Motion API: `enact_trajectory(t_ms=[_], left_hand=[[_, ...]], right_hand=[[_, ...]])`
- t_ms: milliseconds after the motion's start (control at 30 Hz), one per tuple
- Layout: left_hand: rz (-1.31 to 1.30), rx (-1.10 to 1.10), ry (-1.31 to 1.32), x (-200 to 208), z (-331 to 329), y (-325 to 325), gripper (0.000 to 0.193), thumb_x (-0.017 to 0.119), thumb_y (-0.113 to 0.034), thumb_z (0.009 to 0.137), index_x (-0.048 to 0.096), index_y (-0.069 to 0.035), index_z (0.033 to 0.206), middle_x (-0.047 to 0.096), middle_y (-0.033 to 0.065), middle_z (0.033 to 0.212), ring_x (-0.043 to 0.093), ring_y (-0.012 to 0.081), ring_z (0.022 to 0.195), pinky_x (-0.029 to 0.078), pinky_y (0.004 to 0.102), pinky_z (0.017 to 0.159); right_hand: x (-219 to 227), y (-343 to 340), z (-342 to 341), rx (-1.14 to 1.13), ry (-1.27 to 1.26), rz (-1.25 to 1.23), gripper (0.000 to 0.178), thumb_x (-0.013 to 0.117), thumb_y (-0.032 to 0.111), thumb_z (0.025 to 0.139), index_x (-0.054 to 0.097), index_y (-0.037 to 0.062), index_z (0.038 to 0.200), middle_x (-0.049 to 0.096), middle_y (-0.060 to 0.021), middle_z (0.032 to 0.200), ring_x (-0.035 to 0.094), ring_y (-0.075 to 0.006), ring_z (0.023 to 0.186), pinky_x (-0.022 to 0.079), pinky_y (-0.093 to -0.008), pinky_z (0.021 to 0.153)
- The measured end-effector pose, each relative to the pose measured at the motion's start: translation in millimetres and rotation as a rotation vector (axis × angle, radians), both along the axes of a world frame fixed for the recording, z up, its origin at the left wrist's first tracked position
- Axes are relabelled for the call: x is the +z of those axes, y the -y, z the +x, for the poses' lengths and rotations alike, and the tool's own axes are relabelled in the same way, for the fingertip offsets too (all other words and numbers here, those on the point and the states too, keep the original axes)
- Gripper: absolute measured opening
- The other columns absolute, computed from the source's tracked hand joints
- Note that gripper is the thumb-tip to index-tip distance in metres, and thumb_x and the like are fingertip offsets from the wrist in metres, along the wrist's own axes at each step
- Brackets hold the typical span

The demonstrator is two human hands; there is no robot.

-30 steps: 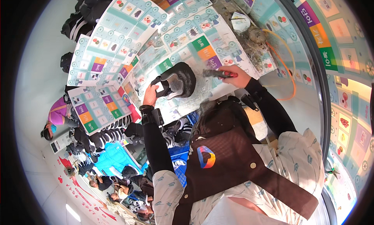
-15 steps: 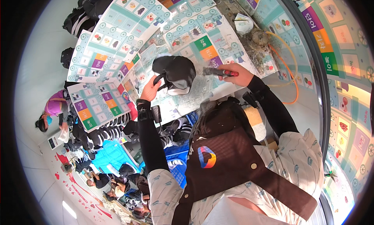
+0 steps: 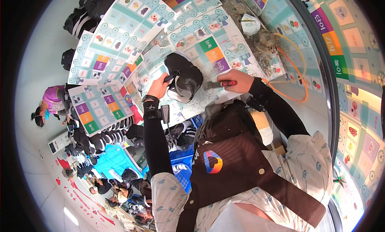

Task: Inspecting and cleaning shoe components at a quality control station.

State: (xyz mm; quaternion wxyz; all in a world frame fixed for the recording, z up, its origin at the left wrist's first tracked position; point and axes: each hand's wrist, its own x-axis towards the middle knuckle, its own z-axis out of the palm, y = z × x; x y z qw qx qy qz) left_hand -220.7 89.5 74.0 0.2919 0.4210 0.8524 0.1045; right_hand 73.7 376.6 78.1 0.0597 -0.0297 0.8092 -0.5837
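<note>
A black cap (image 3: 188, 77) with a pale underside is held over the worktable by my left hand (image 3: 158, 87), whose fingers are closed on its left edge, at what looks like a strap. My right hand (image 3: 239, 81) is closed around a red-handled tool (image 3: 228, 83). The tool's dark, fuzzy-looking head points left, close to the cap's right side; blur hides its exact kind and whether it touches the cap. Grey lint lies on the patterned tabletop (image 3: 240, 43) beneath.
Patterned boards (image 3: 120, 31) stand around the table's left side. A crumpled white bag (image 3: 250, 24) and an orange hose (image 3: 306, 89) are at the right. Stacked black caps (image 3: 106, 137) and a blue crate (image 3: 182, 180) lie lower left. Another person (image 3: 52, 99) is far left.
My left hand and the cap have shifted slightly right, and the cap has turned. My right hand has drawn a little left and down, bringing the tool nearer the cap.
</note>
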Motion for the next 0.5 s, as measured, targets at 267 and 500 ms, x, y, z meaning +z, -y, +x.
enact_trajectory(t_ms=[267,500], left_hand=[[0.011,0.031,0.001,-5.0,7.5,3.0,0.018,0.055,-0.017,0.097,0.055,-0.008,0.112,0.066,0.0227,0.091,0.065,0.0440,0.088,0.049,0.0457,0.076],[0.011,0.043,0.027,-6.3,10.9,2.8,0.018,0.056,-0.020,0.097,0.055,-0.008,0.110,0.065,0.0204,0.087,0.065,0.0415,0.086,0.049,0.0439,0.075]], right_hand=[[-19.4,-5.2,10.2,-0.140,0.000,0.030,0.026,0.064,0.010,0.076,0.060,0.0040,0.102,0.061,-0.0164,0.082,0.062,-0.0364,0.080,0.046,-0.0412,0.074],[-41.4,-23.7,18.7,-0.038,0.110,0.122,0.027,0.065,0.012,0.080,0.063,0.0069,0.107,0.065,-0.0140,0.085,0.062,-0.0360,0.084,0.045,-0.0419,0.082]])
